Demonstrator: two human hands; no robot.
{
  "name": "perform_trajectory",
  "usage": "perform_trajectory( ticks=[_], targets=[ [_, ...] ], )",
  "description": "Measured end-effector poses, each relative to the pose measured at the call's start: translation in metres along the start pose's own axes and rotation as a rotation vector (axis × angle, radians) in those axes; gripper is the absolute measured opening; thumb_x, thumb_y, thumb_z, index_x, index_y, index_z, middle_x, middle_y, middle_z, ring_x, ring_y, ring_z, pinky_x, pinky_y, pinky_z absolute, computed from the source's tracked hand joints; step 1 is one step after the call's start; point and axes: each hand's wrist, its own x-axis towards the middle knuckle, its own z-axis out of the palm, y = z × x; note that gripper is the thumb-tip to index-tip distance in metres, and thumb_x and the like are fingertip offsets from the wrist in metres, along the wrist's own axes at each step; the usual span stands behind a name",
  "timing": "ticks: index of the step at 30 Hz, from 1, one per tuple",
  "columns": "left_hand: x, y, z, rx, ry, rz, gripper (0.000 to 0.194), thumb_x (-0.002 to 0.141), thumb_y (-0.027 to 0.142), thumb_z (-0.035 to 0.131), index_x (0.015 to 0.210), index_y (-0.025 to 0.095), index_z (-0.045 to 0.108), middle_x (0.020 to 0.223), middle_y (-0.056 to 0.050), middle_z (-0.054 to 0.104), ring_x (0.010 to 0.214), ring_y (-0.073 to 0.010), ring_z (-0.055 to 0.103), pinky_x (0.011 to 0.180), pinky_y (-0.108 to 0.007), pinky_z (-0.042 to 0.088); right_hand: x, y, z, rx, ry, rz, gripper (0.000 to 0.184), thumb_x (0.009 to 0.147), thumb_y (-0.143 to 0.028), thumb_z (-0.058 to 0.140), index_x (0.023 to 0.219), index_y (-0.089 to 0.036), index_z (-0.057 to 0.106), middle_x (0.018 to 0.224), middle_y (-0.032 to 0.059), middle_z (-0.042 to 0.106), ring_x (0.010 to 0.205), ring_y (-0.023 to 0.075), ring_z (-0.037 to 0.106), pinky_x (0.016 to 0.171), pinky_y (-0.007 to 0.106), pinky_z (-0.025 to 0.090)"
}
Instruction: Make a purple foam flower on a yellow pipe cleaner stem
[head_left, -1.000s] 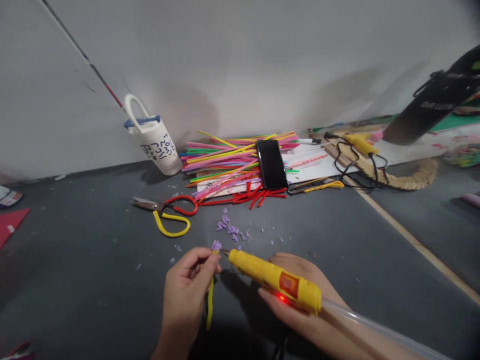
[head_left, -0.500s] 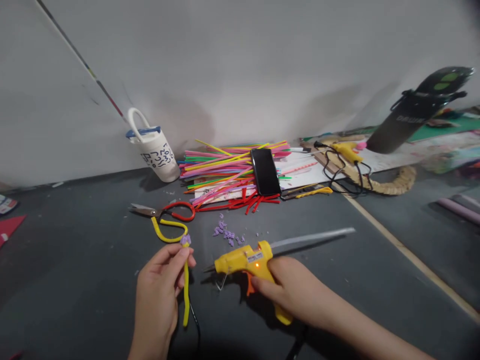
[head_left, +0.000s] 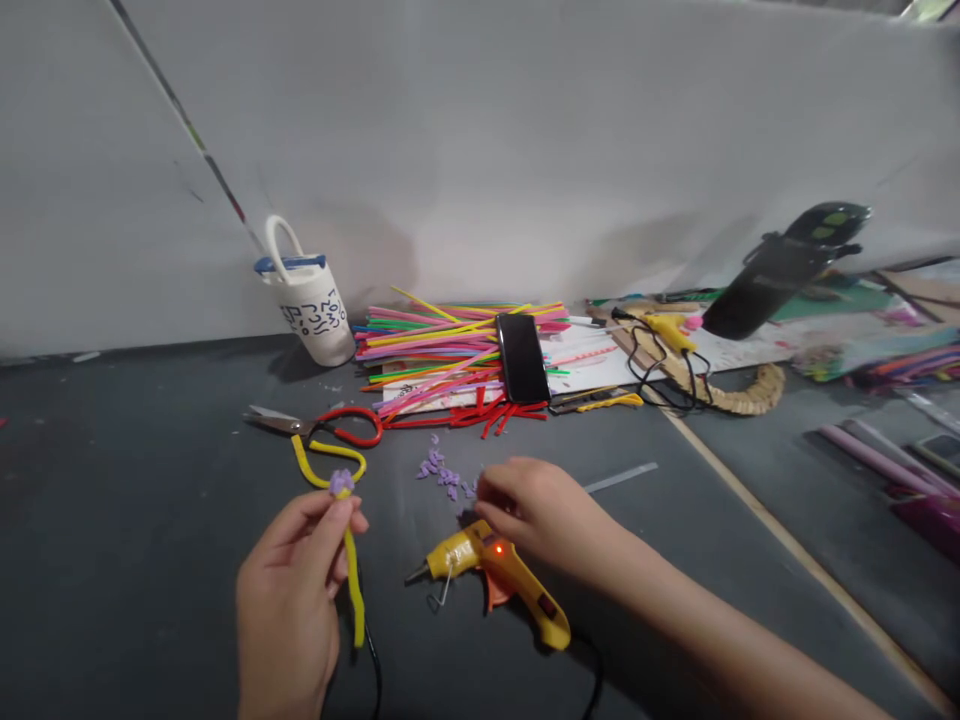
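My left hand [head_left: 292,590] pinches a yellow pipe cleaner [head_left: 355,590] that hangs downward, with a small purple cluster [head_left: 342,483] at its top. My right hand [head_left: 536,505] is at the edge of several small purple pieces [head_left: 441,470], its fingers curled together. Whether a piece is between those fingertips is hidden. Below that hand, a yellow hot glue gun [head_left: 517,580] lies on the table, its red light on and its nozzle toward my left hand. A clear glue stick [head_left: 622,478] sticks out behind my right hand.
Scissors [head_left: 315,428] with one red and one yellow handle lie beyond my left hand. Coloured pipe cleaners [head_left: 435,345], a phone [head_left: 523,358], a white cup [head_left: 319,320], another glue gun [head_left: 673,330] and a dark bottle [head_left: 772,275] stand or lie along the wall.
My right hand has let go of the glue gun, which now rests on the table, and has moved up to the purple pieces. My left hand still holds the pipe cleaner.
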Motion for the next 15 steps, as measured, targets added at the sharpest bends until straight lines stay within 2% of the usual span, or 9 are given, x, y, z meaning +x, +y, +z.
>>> perform_trajectory(
  ticks=[3,5,7,11,15],
  targets=[
    [0.000,0.002,-0.003,-0.029,0.055,0.078,0.012,0.065,0.028,0.075,0.070,0.020,0.068,0.060,0.005,0.064,0.045,-0.0028,0.043,0.039,-0.008,0.031,0.036,-0.003,0.009,-0.020,0.039,-0.091,0.012,0.090,-0.018,0.053,0.086,-0.015,0.064,0.084,0.0051,0.067,0.082,0.0159,0.060,0.072,0.026,0.044],
    [0.002,0.003,-0.005,-0.018,0.035,0.059,0.013,0.066,0.029,0.075,0.068,0.019,0.067,0.059,0.005,0.062,0.045,-0.0029,0.041,0.038,-0.008,0.030,0.056,-0.005,0.018,-0.034,0.035,-0.153,0.014,0.092,-0.023,0.053,0.097,-0.015,0.063,0.097,0.0060,0.065,0.091,0.0184,0.060,0.080,0.034,0.048],
    [0.004,0.002,-0.005,-0.003,-0.012,0.009,0.015,0.066,0.030,0.074,0.066,0.018,0.066,0.056,0.006,0.059,0.043,-0.0028,0.038,0.036,-0.009,0.028,0.070,-0.007,0.026,-0.042,0.014,-0.210,0.024,0.092,-0.029,0.055,0.112,-0.016,0.058,0.113,0.0075,0.060,0.096,0.0204,0.060,0.081,0.040,0.051],
    [0.007,-0.003,-0.003,0.035,-0.090,-0.050,0.018,0.066,0.032,0.074,0.065,0.017,0.063,0.055,0.006,0.056,0.042,-0.0026,0.037,0.035,-0.010,0.026,0.079,-0.008,0.035,-0.013,-0.013,-0.259,0.028,0.092,-0.030,0.055,0.116,-0.017,0.056,0.118,0.0089,0.058,0.098,0.0213,0.060,0.082,0.041,0.051],
    [0.007,-0.009,-0.002,0.068,-0.144,-0.057,0.020,0.069,0.034,0.072,0.067,0.017,0.062,0.056,0.006,0.055,0.043,-0.0026,0.036,0.036,-0.010,0.025,0.078,-0.005,0.037,0.128,-0.003,-0.227,0.029,0.092,-0.030,0.055,0.117,-0.017,0.055,0.119,0.0086,0.057,0.098,0.0214,0.060,0.082,0.042,0.051]
  ],
)
